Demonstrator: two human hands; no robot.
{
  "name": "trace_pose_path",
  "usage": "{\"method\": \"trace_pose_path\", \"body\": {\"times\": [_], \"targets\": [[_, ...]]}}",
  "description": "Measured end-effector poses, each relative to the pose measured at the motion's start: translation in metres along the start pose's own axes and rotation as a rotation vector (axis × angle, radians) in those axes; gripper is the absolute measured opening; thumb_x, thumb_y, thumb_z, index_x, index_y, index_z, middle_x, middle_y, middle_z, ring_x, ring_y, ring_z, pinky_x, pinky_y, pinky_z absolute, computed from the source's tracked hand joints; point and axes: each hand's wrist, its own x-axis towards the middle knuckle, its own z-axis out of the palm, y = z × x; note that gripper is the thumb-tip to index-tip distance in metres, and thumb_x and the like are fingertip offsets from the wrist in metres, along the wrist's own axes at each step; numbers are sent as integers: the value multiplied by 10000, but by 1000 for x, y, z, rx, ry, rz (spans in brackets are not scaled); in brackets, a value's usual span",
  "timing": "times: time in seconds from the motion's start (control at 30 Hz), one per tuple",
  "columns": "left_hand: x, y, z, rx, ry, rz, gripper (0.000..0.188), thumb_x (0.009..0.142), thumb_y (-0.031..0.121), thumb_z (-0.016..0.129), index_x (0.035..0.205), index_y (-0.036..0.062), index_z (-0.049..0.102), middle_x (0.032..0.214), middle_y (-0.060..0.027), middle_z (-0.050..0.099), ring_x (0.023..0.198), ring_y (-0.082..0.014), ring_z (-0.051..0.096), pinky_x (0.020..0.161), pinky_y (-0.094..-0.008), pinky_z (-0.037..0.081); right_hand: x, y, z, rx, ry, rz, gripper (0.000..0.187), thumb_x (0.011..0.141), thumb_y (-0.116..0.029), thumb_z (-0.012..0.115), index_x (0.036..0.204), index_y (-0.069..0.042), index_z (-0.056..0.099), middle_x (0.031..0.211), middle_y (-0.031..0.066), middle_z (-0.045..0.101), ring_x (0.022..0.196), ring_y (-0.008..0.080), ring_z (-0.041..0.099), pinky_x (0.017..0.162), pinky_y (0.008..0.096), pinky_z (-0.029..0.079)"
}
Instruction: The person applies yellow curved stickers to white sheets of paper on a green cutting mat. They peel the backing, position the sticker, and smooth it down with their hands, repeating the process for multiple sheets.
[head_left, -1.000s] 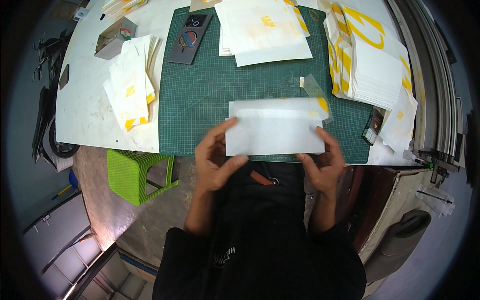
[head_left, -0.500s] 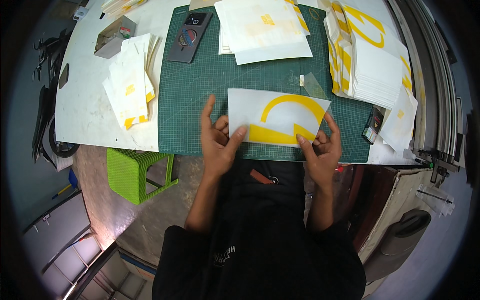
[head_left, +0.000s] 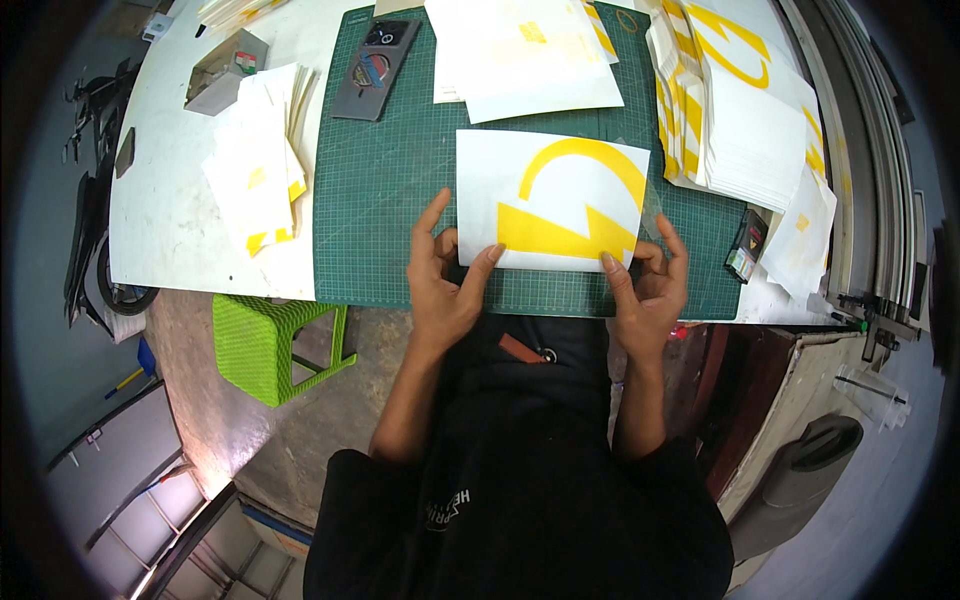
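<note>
Straight ahead at twelve o'clock, the left hand [head_left: 446, 295] and right hand [head_left: 645, 300] pinch the white-and-yellow paper [head_left: 555, 200] at its seven and five o'clock, over the green mat [head_left: 390, 230]; uneven thumb pressure could crease it.

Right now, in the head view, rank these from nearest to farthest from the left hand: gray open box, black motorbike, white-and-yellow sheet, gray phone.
1. White-and-yellow sheet: touching the left hand, under its thumb.
2. Gray phone: ahead, slightly left, on the cutting mat.
3. Gray open box: farther left, on the white table.
4. Black motorbike: far left, beyond the table.
</note>
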Motion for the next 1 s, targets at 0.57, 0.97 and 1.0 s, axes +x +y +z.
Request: {"method": "trace_pose_path", "body": {"times": [0.57,0.97,1.0], "targets": [[-9,12,-59,471,-595,340,229,755,86,870,977,75,818,1102,-102,787,1280,-314,674,1219,-601,368,-14,9,-67,-466,-542,-395,432,759,-19,807,1182,14,723,1152,208,723,1106,426,717,1092,504,491],[4,-6,-61,689,-759,679,266,717,174,809,940,33,768,1273,-152,702,1317,-395,598,1231,-656,358,1,25,-64,-685,-712,-445,474,878,-141,733,1336,-29,686,1479,207,599,1456,480,469,1234,610,342],[3,-1,-62,785,-808,699,279,716,171,808,955,33,769,1265,-150,703,1320,-401,591,1244,-656,341,1,19,-60,-725,-738,-432,507,850,-177,766,1333,-43,690,1466,219,599,1438,485,482,1224,609,349]]}}
